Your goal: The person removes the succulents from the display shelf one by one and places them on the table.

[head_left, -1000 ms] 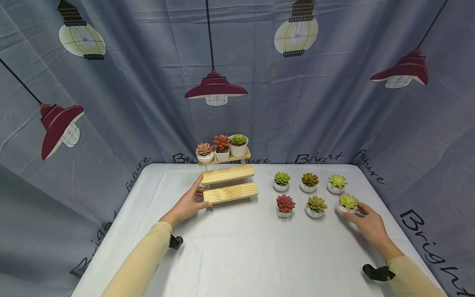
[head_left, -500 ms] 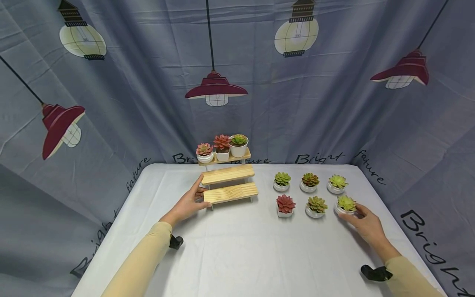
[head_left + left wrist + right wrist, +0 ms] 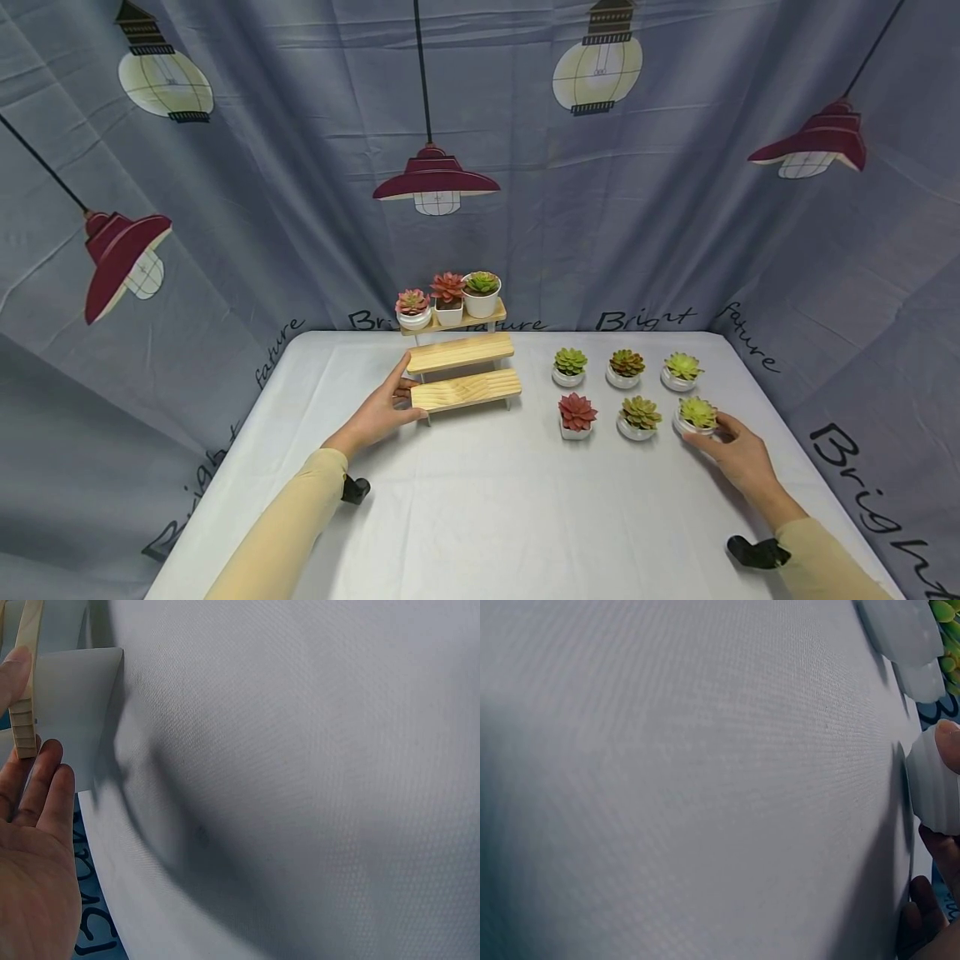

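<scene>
My left hand (image 3: pixel 386 408) grips the left end of a three-tier wooden plant stand (image 3: pixel 467 389), thumb at the lowest board and fingers by the board above. In the left wrist view the thumb lies on the board (image 3: pixel 28 682) and the fingertips touch its end. At the right my right hand (image 3: pixel 742 454) pinches the white pot of a light green succulent (image 3: pixel 697 413) between thumb and fingers. The right wrist view shows this white pot (image 3: pixel 932 791) close over the cloth; its plant is out of frame there.
Three potted succulents (image 3: pixel 448 298) stand on the top board. Right of the stand, several more succulents (image 3: pixel 626 365) in white pots sit in two rows on the white tablecloth (image 3: pixel 525 508). A grey-blue curtain (image 3: pixel 300 167) hangs behind the table.
The right hand has shifted slightly left with the light green succulent. The left hand and the stand have stayed in place.
</scene>
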Action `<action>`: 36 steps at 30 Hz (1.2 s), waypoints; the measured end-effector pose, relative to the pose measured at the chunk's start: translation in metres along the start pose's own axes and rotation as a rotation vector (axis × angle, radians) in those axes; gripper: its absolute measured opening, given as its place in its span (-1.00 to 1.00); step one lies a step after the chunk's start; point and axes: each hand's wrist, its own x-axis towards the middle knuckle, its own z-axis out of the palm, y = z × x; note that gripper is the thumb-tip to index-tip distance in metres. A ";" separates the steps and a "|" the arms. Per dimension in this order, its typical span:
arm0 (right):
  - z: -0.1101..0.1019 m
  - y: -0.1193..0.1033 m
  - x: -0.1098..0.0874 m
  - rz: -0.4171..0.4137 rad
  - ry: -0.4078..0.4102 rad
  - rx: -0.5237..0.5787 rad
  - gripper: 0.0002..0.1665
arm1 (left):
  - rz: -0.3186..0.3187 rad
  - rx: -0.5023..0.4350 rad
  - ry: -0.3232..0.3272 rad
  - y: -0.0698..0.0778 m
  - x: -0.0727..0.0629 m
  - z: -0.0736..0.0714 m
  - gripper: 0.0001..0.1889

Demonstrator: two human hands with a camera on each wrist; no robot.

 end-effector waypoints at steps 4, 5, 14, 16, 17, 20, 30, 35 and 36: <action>0.001 0.001 -0.001 -0.002 0.001 0.004 0.26 | 0.006 -0.004 0.002 -0.001 0.001 0.001 0.18; 0.001 0.001 -0.001 -0.001 0.000 0.006 0.26 | 0.006 -0.005 0.003 -0.001 0.001 0.001 0.18; 0.002 0.002 0.000 0.011 0.003 -0.010 0.30 | -0.009 0.010 0.008 -0.002 0.001 0.001 0.17; 0.002 0.002 0.001 0.012 -0.002 -0.010 0.31 | 0.000 0.007 0.007 -0.002 0.000 0.001 0.17; 0.002 0.002 0.000 0.012 -0.003 -0.009 0.31 | 0.002 0.006 0.006 -0.002 0.000 0.001 0.17; 0.001 0.002 0.000 0.007 -0.007 -0.003 0.30 | -0.006 0.011 0.009 -0.001 0.000 0.001 0.18; 0.000 0.002 0.001 -0.001 -0.029 0.029 0.30 | -0.022 0.020 0.010 0.001 0.000 0.001 0.19; -0.001 0.004 0.001 0.006 -0.045 0.018 0.32 | -0.001 0.028 0.012 0.002 0.001 0.002 0.19; -0.001 0.004 0.001 0.009 -0.047 0.018 0.32 | -0.002 0.027 0.013 0.002 0.001 0.002 0.19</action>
